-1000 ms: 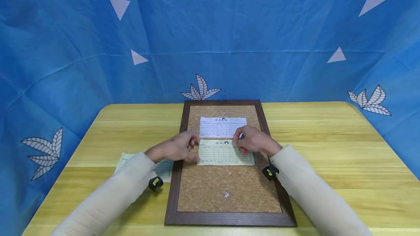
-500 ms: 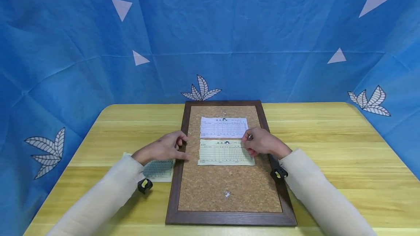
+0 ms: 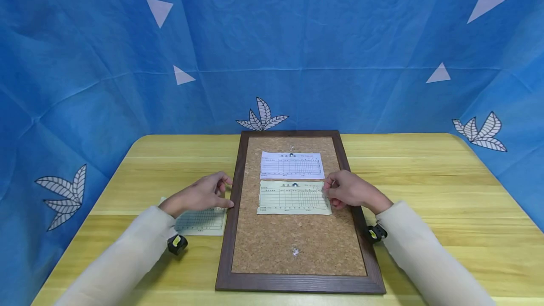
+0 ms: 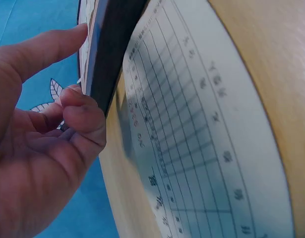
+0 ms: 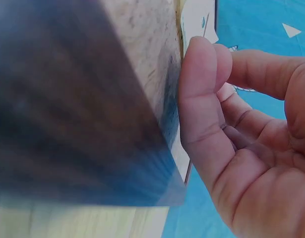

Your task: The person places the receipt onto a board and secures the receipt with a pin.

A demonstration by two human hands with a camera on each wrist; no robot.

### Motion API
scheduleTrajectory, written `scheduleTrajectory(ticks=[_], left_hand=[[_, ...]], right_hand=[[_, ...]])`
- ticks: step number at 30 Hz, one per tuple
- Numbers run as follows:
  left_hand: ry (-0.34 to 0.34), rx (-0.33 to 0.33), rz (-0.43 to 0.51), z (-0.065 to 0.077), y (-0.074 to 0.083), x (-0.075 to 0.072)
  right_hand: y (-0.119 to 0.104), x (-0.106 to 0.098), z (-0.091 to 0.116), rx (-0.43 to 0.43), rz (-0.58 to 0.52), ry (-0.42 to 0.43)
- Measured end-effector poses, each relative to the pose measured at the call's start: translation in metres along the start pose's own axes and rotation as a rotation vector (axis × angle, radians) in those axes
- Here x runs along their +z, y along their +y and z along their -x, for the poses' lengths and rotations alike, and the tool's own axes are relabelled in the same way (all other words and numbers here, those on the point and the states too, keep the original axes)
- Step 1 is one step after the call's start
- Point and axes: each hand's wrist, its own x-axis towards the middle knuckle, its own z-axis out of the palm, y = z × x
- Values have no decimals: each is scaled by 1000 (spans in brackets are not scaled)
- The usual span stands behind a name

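Observation:
A pale yellow ruled form [image 3: 291,200] lies on the cork of a dark-framed corkboard [image 3: 272,249]. It has a push pin [image 3: 295,185] at its top middle. Just above it is a white-lilac form [image 3: 289,168], also with a pin [image 3: 291,155] at its top. My right hand [image 3: 350,190] is at the yellow form's right edge, its fingers loosely bent and thumb and index tips together; nothing shows between them. By the board's left frame, my left hand [image 3: 199,196] has thumb and fingers apart, holding nothing. Whether it touches the frame is unclear.
Pale green ruled paper [image 3: 201,223] lies on the wooden table, left of the board and partly under my left forearm. Clear pins [image 3: 295,251] sit on the lower cork. A blue cloth backdrop [image 3: 297,60] hangs behind the table.
My left hand has drawn away from the yellow form's left side, leftward to the board's frame. The right hand has moved from beside the pin to the form's right edge.

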Motion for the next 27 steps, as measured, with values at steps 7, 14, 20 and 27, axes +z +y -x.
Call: scheduleTrajectory(ticks=[7,14,20,27], left_hand=[[12,28,-27,7,-9,-4],[-4,54,-15,13,-19,-9],[-7,44,-1,19,-25,-14],[4,36,16,28,-30,-20]], right_hand=[[4,-1,8,8,-36,0],[10,-3,16,19,-40,7],[14,-7,22,12,-50,14],[19,-8,35,5,-55,1]])
